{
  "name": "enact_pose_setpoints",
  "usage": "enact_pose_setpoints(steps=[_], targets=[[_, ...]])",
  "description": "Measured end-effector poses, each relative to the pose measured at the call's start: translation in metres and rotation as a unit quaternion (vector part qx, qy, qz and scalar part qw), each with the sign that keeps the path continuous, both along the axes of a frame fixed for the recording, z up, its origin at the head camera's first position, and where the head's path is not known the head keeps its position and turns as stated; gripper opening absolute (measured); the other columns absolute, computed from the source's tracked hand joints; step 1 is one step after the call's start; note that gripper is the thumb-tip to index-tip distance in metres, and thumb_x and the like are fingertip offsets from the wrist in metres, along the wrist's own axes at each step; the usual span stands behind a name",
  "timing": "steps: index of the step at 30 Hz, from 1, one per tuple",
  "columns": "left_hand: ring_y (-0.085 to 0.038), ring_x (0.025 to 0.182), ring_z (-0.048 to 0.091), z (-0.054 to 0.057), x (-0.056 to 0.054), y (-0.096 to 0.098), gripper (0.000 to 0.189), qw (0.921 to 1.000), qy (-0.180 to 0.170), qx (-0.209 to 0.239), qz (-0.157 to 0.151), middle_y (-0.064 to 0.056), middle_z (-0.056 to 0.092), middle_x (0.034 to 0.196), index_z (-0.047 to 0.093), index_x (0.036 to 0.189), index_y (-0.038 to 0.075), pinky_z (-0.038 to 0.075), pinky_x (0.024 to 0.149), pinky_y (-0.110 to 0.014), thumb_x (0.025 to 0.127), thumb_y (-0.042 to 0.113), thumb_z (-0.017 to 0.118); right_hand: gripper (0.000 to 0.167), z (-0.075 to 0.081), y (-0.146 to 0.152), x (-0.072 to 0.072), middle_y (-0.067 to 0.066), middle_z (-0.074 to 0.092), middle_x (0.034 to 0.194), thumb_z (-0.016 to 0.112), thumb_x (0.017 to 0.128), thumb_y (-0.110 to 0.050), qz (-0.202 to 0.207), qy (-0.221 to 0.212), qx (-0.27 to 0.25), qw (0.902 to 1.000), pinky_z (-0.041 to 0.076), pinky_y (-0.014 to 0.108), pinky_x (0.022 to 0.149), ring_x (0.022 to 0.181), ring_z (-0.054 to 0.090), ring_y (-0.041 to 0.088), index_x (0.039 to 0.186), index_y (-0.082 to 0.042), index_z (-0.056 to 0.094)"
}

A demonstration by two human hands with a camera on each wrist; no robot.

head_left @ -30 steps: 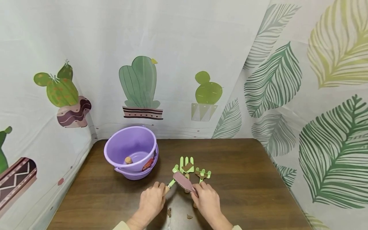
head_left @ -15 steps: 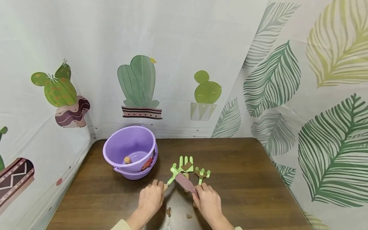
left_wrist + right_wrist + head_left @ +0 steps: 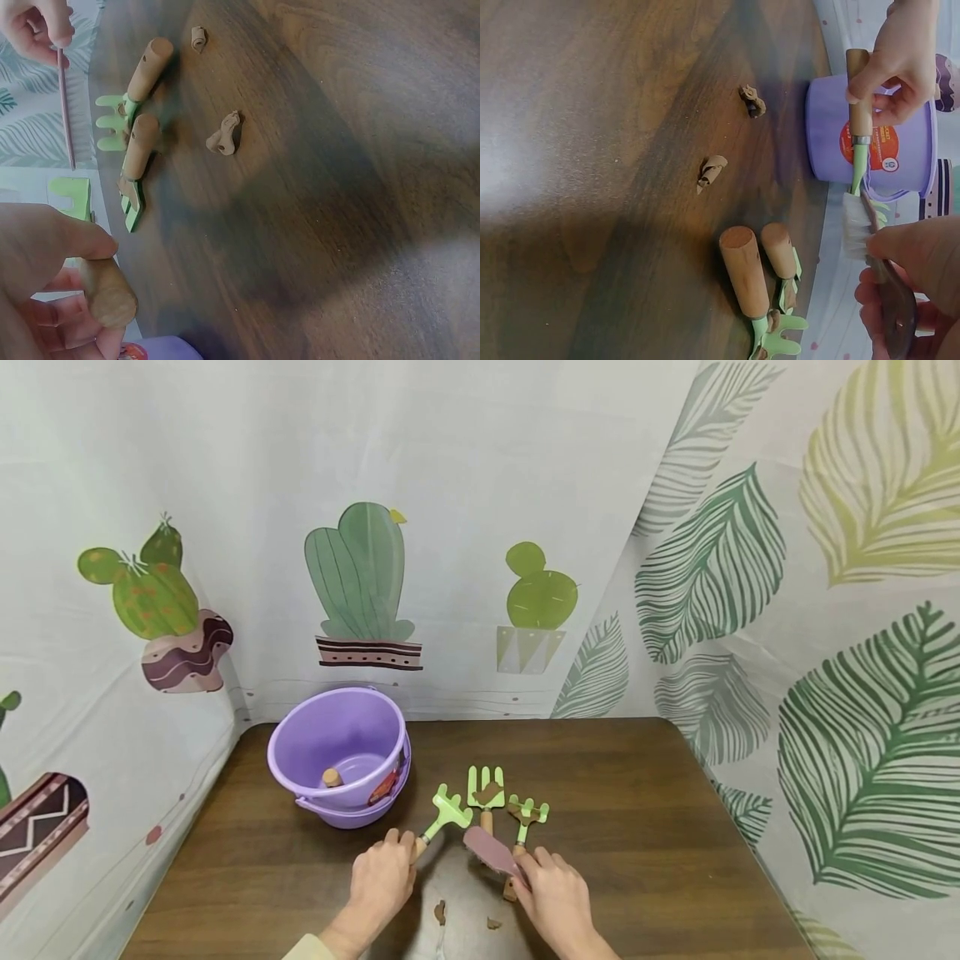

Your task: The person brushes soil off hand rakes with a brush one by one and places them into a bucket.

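My left hand [image 3: 382, 877] grips the wooden handle [image 3: 109, 296] of a small green hand rake [image 3: 450, 811], raised over the table with its tines pointing away. In my right hand [image 3: 557, 893] is a brush with a pinkish-brown back [image 3: 489, 850]; its white bristles [image 3: 855, 229] show in the right wrist view. A small gap separates brush and rake in the head view. Beyond the brush lie a green garden fork [image 3: 486, 775] and another green rake [image 3: 542, 812], both wooden-handled, with brown bits on their heads.
A purple bucket [image 3: 300, 739] stands at the back left, with a wooden handle end [image 3: 332, 777] showing inside. Two curled brown scraps [image 3: 440, 912] [image 3: 493, 923] lie on the brown table [image 3: 660, 860] near me. A printed curtain [image 3: 465, 460] hangs behind the table.
My left hand has drawn the rake left and toward me, away from the brush. The brush, earlier overlapping the rake's head, has shifted slightly right and nearer with my right hand.
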State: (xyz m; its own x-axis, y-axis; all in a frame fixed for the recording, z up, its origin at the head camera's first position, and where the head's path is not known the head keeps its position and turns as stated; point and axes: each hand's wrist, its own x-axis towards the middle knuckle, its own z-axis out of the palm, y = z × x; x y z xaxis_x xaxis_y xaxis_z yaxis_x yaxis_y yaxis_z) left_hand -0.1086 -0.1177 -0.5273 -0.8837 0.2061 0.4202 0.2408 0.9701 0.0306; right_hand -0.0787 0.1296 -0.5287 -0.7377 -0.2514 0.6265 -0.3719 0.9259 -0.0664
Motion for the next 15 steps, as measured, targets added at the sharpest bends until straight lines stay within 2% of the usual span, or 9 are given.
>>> enact_pose_setpoints(steps=[4,10,15], targets=[[-0.025,0.051,0.055,0.0,-0.0008,-0.0011,0.037,1.0,0.0,0.002,-0.001,-0.004,0.047,0.066,0.051,0.073,0.01,0.041,0.038,-0.038,0.052,0.019,0.081,0.025,-0.0008,0.0012,0.0011,-0.007,0.049,0.065,0.081,0.059,-0.026,0.009,-0.002,-0.003,1.0,0.036,0.024,0.041,0.052,0.047,0.011,0.077,-0.018,0.066],[-0.024,0.05,0.054,-0.0013,-0.0008,-0.0009,0.038,0.9999,0.011,0.005,-0.008,-0.004,0.047,0.065,0.051,0.073,0.01,0.04,0.037,-0.037,0.052,0.019,0.08,0.028,-0.0004,0.0009,-0.0014,-0.007,0.052,0.067,0.08,0.06,-0.026,0.007,-0.002,-0.011,0.9999,0.037,0.024,0.042,0.053,0.047,0.01,0.085,-0.019,0.068],[-0.025,0.05,0.055,-0.0033,0.0003,-0.0022,0.035,0.9997,-0.013,0.018,-0.005,-0.003,0.048,0.066,0.052,0.074,0.011,0.04,0.038,-0.037,0.054,0.019,0.08,0.025,-0.0016,0.0021,-0.0047,-0.007,0.054,0.07,0.079,0.063,-0.025,0.007,-0.005,-0.016,0.9998,0.039,0.025,0.046,0.055,0.049,0.01,0.086,-0.019,0.07]])
